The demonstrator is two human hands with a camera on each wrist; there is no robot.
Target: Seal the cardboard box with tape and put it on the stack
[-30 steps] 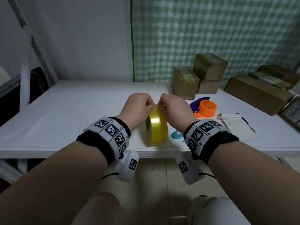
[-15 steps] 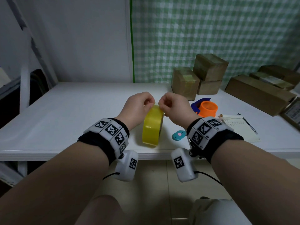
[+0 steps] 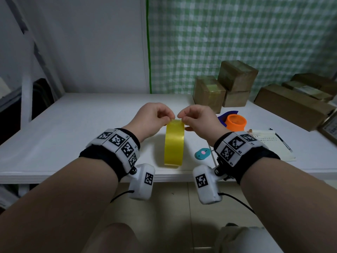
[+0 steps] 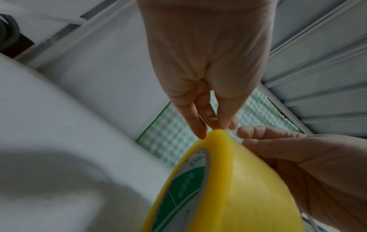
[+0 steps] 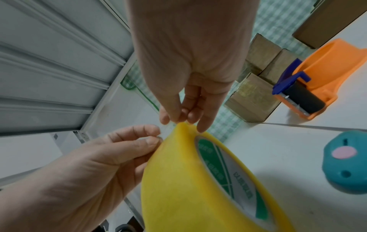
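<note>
A yellow tape roll stands on its edge near the front of the white table. My left hand and right hand meet at the top of the roll, fingers curled, each pinching at its upper rim. In the left wrist view the left fingertips touch the roll at its top. The right wrist view shows the right fingertips on the rim of the roll. Small cardboard boxes stand at the back right, one box stacked on another.
An orange tape dispenser with a blue part sits right of my right hand. A small teal cutter lies beside the roll. A notepad with a pen lies further right. Long cardboard boxes line the right edge.
The tape roll has turned from slanted to edge-on towards me. Both hands stayed at its top, and the fingertips now pick at the rim.
</note>
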